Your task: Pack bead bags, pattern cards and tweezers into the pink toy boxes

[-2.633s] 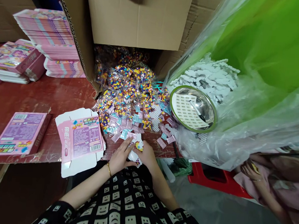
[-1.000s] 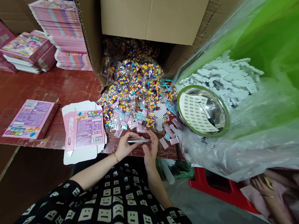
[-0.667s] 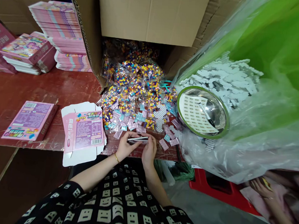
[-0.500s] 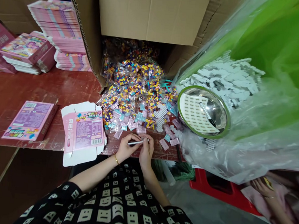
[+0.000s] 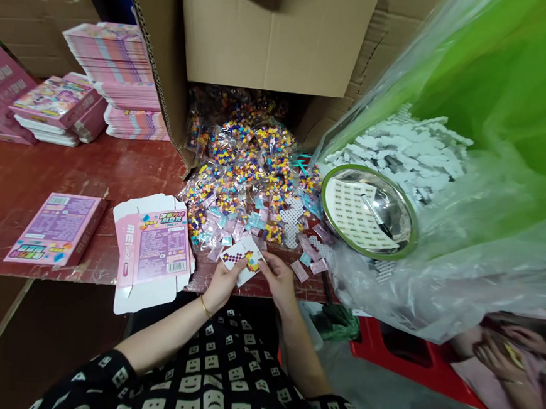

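A white printed card (image 5: pixel 236 250) with a coloured pixel pattern is held over the front edge of the table. My left hand (image 5: pixel 222 287) is closed on its lower left side, thumb on the printed face. At the right edge of the card, my right hand (image 5: pixel 280 282) pinches it with thumb and fingers. Just beyond the card lie small pink and blue packets (image 5: pixel 253 220) and clear bags of coloured beads (image 5: pixel 239 158). Flat pink cartons (image 5: pixel 156 246) lie in a pile left of my hands.
A closed pink box (image 5: pixel 56 228) lies on the red table (image 5: pixel 134 168). Stacked cartons (image 5: pixel 118 60) stand behind it. To the right, a steel bowl (image 5: pixel 398 208) holds a sticker sheet and a pen, beside a plastic bag of white pieces (image 5: pixel 410 146). A co-worker's hand (image 5: pixel 497 357) shows lower right.
The card, seen edge-on before, has turned so its patterned face shows. My right hand has moved right, away from my left. The whole view has shifted slightly.
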Tool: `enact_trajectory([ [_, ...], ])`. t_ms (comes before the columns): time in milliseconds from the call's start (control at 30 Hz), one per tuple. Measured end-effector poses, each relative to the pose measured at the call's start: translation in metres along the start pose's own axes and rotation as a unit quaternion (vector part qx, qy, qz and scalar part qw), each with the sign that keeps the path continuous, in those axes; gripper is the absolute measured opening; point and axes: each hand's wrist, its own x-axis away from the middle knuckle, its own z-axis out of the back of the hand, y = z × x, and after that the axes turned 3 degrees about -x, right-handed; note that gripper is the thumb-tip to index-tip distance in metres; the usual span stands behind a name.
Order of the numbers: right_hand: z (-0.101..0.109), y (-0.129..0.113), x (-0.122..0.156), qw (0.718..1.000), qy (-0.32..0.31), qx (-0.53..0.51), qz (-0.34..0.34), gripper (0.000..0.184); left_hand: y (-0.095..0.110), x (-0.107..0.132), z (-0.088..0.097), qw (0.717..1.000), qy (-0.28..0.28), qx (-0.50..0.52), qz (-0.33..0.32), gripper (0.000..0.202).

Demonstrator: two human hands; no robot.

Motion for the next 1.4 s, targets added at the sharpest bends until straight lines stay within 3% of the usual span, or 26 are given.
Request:
enact_trajectory([
  [67, 0.011, -0.011, -0.004, 0.998, -0.004, -0.054, -0.039, 0.039, 0.009, 0.012, -0.003, 0.996, 0.000, 0.069, 0.064, 0.047],
  [133, 0.022, -0.021, -0.008, 0.997, -0.028, -0.049, -0.049, 0.035, 0.017, 0.026, -0.001, 0.979, -0.035, 0.130, 0.155, 0.050],
  [267, 0.038, -0.030, -0.019, 0.987, -0.123, 0.100, -0.013, 0.023, 0.019, 0.047, 0.012, 0.919, -0.150, 0.175, 0.320, 0.051],
  [333, 0.038, -0.027, -0.024, 0.975, -0.127, 0.182, 0.014, 0.019, 0.011, 0.052, 0.017, 0.893, -0.172, 0.193, 0.369, 0.048],
  [400, 0.035, -0.021, -0.028, 0.961, -0.105, 0.251, 0.042, 0.019, 0.003, 0.055, 0.018, 0.885, -0.183, 0.189, 0.385, 0.043],
  [467, 0.030, -0.014, -0.030, 0.947, -0.091, 0.300, 0.068, 0.022, 0.000, 0.056, 0.017, 0.911, -0.187, 0.139, 0.340, 0.040],
  [500, 0.028, -0.011, -0.030, 0.942, -0.088, 0.315, 0.080, 0.023, 0.001, 0.056, 0.016, 0.937, -0.188, 0.086, 0.283, 0.039],
  [567, 0.024, -0.005, -0.030, 0.936, -0.080, 0.327, 0.102, 0.023, 0.004, 0.053, 0.017, 0.973, -0.193, -0.072, 0.105, 0.035],
  [600, 0.023, -0.003, -0.029, 0.935, -0.072, 0.329, 0.115, 0.023, 0.005, 0.050, 0.019, 0.966, -0.199, -0.165, 0.004, 0.034],
  [667, 0.020, 0.002, -0.026, 0.930, -0.036, 0.334, 0.150, 0.023, 0.001, 0.042, 0.023, 0.904, -0.211, -0.336, -0.160, 0.037],
  [700, 0.019, 0.003, -0.023, 0.925, -0.010, 0.338, 0.171, 0.022, -0.003, 0.037, 0.026, 0.865, -0.213, -0.403, -0.211, 0.041],
  [800, 0.020, 0.007, -0.011, 0.909, 0.072, 0.343, 0.226, 0.021, -0.021, 0.026, 0.031, 0.775, -0.216, -0.521, -0.285, 0.049],
  [867, 0.026, 0.009, 0.001, 0.903, 0.106, 0.337, 0.245, 0.022, -0.024, 0.025, 0.031, 0.753, -0.220, -0.540, -0.306, 0.051],
  [967, 0.039, 0.010, 0.021, 0.901, 0.134, 0.322, 0.257, 0.021, -0.001, 0.033, 0.031, 0.764, -0.213, -0.514, -0.327, 0.051],
  [1067, 0.041, 0.008, 0.034, 0.905, 0.140, 0.300, 0.265, 0.019, 0.041, 0.039, 0.045, 0.787, -0.161, -0.491, -0.337, 0.044],
  [1133, 0.029, 0.005, 0.034, 0.913, 0.122, 0.271, 0.278, 0.017, 0.066, 0.039, 0.070, 0.801, -0.070, -0.502, -0.318, 0.043],
  [1200, 0.003, -0.001, 0.029, 0.925, 0.080, 0.230, 0.293, 0.015, 0.080, 0.037, 0.108, 0.798, 0.042, -0.531, -0.282, 0.047],
  [1300, -0.055, -0.012, 0.016, 0.943, -0.033, 0.160, 0.289, 0.016, 0.074, 0.038, 0.170, 0.764, 0.194, -0.584, -0.194, 0.059],
  [1400, -0.118, -0.021, -0.006, 0.953, -0.143, 0.122, 0.238, 0.019, 0.046, 0.042, 0.213, 0.761, 0.278, -0.580, -0.087, 0.075],
])
